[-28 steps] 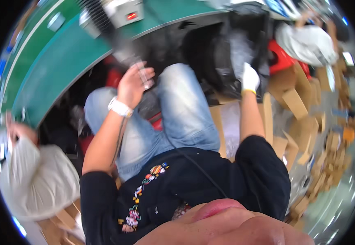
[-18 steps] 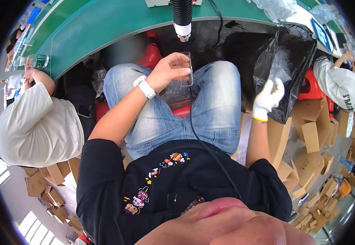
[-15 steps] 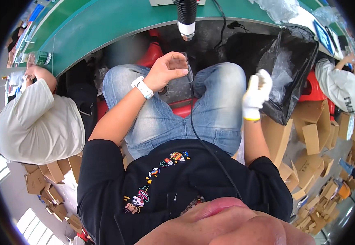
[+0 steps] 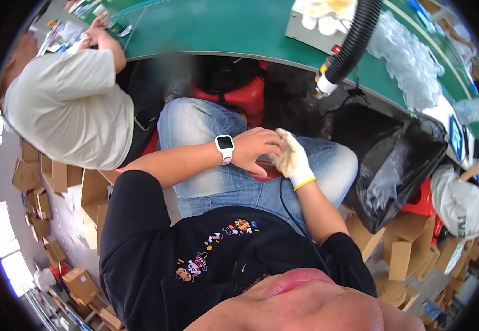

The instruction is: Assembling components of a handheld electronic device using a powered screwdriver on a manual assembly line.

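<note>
My left hand (image 4: 255,149), bare and with a white watch (image 4: 224,148) at its wrist, is over my lap with fingers bent toward my right hand. My right hand (image 4: 292,159) wears a white knitted glove with a yellow cuff edge and meets the left one's fingertips. Both hands look closed around something small between them, which the fingers mostly hide. A thin black cable (image 4: 284,201) comes out below the gloved hand and runs down across my shirt.
A green workbench (image 4: 212,27) curves ahead, carrying a grey box (image 4: 308,36) and clear plastic bags (image 4: 407,60). A black ribbed hose (image 4: 355,41) hangs over its edge. Black bag (image 4: 394,171) at right; cardboard boxes (image 4: 407,245) behind it; a co-worker (image 4: 76,107) sits at left.
My gloved right hand has come in from the right to meet my left. The left hand, earlier at a clear flat piece by the cable, has drawn nearer me. The view has turned.
</note>
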The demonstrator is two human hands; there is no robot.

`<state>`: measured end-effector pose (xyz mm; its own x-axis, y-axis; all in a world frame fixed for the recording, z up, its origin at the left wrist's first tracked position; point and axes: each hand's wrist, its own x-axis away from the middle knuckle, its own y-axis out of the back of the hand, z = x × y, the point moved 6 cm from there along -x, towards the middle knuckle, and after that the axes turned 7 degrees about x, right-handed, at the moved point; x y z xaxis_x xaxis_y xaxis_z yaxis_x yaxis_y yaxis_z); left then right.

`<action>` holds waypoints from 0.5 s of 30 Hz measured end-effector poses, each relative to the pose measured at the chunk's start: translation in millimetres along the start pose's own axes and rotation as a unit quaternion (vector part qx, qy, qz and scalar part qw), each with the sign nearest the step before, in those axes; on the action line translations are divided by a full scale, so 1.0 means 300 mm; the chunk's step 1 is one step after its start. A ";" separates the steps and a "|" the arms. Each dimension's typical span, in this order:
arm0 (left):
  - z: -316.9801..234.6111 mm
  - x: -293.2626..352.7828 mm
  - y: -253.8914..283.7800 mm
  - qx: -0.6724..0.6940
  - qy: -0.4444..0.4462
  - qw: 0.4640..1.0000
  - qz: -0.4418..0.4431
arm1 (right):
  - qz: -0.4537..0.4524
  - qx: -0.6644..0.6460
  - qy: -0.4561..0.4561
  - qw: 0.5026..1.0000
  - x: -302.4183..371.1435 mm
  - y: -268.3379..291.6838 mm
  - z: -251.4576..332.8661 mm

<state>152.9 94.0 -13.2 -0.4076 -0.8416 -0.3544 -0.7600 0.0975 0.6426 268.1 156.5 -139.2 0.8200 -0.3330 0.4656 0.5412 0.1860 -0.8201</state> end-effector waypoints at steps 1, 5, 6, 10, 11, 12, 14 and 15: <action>0.025 0.005 0.009 -0.008 0.018 1.000 -0.022 | 0.009 0.005 -0.009 1.000 -0.019 0.020 0.000; 0.112 0.053 0.115 -0.050 0.067 0.988 -0.126 | -0.127 0.238 0.151 0.951 -0.065 0.112 0.061; 0.131 0.060 0.160 -0.067 0.077 0.977 -0.187 | -0.124 0.303 0.153 0.932 -0.086 0.132 0.043; 0.085 0.084 0.362 -0.191 0.035 0.916 -0.351 | -0.095 0.488 0.155 0.854 -0.112 0.138 0.008; 0.071 0.077 0.421 -0.223 0.020 0.899 -0.376 | -0.076 0.547 0.151 0.820 -0.107 0.116 -0.001; 0.056 0.073 0.488 -0.255 0.006 0.880 -0.401 | -0.055 0.605 0.145 0.781 -0.101 0.103 -0.021; 0.077 0.021 0.627 -0.339 0.042 0.843 -0.414 | -0.045 0.594 0.119 0.795 -0.088 0.107 -0.035; 0.115 -0.010 0.696 -0.359 0.062 0.831 -0.420 | -0.044 0.580 0.093 0.808 -0.088 0.118 -0.034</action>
<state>-21.9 135.3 98.7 0.2022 -0.5054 -0.8389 -0.2345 -0.8566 0.4596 263.6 162.4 -184.0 0.7853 -0.5049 0.3584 0.4944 0.8598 0.1280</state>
